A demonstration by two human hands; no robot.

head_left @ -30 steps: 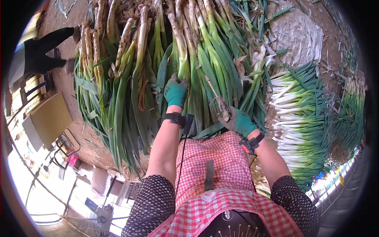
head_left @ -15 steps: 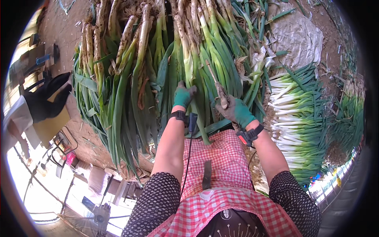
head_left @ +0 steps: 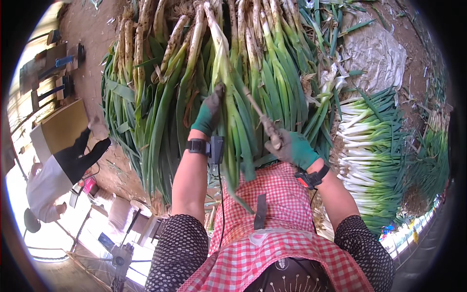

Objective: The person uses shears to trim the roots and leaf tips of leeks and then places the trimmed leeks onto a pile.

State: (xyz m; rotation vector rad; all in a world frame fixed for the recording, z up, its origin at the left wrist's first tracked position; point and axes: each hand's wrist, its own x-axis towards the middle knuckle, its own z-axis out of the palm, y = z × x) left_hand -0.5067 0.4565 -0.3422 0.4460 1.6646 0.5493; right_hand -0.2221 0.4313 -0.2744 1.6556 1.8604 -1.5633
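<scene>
My left hand (head_left: pixel 211 111), in a green glove with dark soiled fingers, is closed around a long green onion (head_left: pixel 221 61) partway along its stalk. This onion lies over the heap, pale root end pointing away and green leaves hanging toward my apron. In my gloved right hand (head_left: pixel 294 148) is a slim tool (head_left: pixel 271 130) with a dirt-caked handle, its thin shaft pointing up and left toward the held onion's leaves. The tool's exact kind cannot be made out. Beneath both hands spreads a large heap of unpeeled green onions (head_left: pixel 160 102) with muddy stalks.
To the right lies a stack of cleaned green onions (head_left: pixel 372 160) with white stems. Beyond it is a pale plastic sheet (head_left: pixel 374 56). Another onion pile (head_left: pixel 430 151) sits at the far right. A person (head_left: pixel 53 182) in dark trousers is at the left, near several stools and frames.
My left hand has shifted left and slightly away, and its onion now stands out over the heap with its leaves swung toward me. The person at the left shows more fully.
</scene>
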